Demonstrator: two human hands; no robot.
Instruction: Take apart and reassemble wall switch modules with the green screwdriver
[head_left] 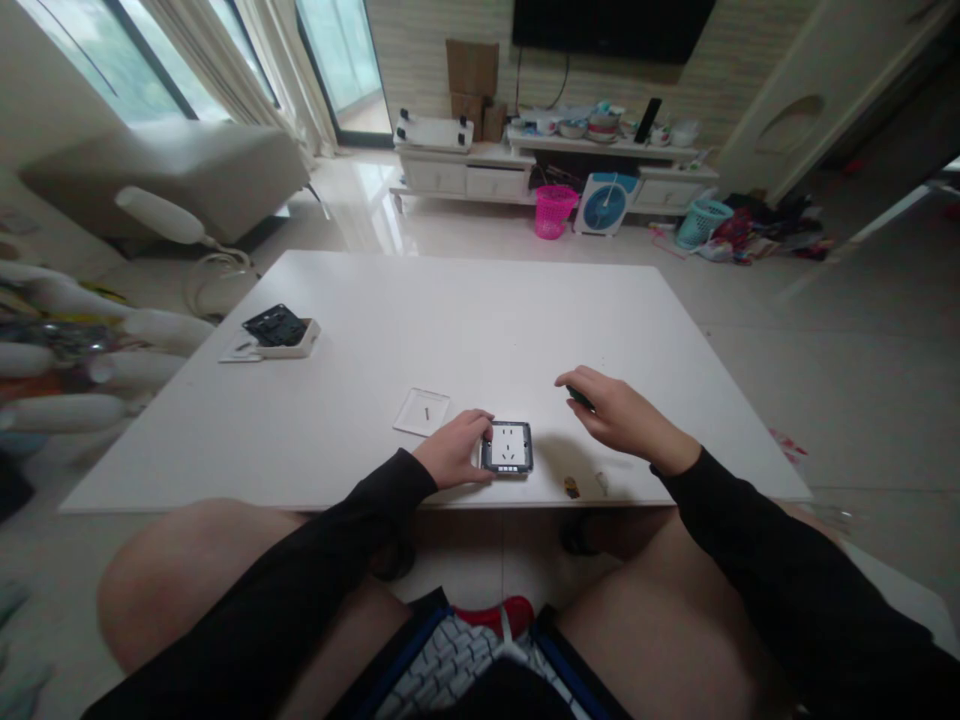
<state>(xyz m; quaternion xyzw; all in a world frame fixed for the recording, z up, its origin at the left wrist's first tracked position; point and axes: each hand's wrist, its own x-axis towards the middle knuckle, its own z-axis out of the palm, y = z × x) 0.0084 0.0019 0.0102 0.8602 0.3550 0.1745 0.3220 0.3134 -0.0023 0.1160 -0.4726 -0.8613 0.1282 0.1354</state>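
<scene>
My left hand (456, 448) grips the left edge of a wall socket (509, 446), which lies face up near the table's front edge. The socket has a white face with slots and a dark frame. My right hand (619, 412) is raised to the right of the socket, its fingers closed round a small dark object (580, 398). Most of that object is hidden in the palm, so I cannot make out its kind. A square cover plate (412, 422) rests beyond my left hand, with a small thin piece (427, 413) on it.
On the white table (465, 310), a dark frame (276, 326) leans on a white box-like part (300, 345) at the left. A small brown-yellow item (571, 487) and a pale bit (602, 483) lie near the front edge. A pink basket (555, 212) stands beyond.
</scene>
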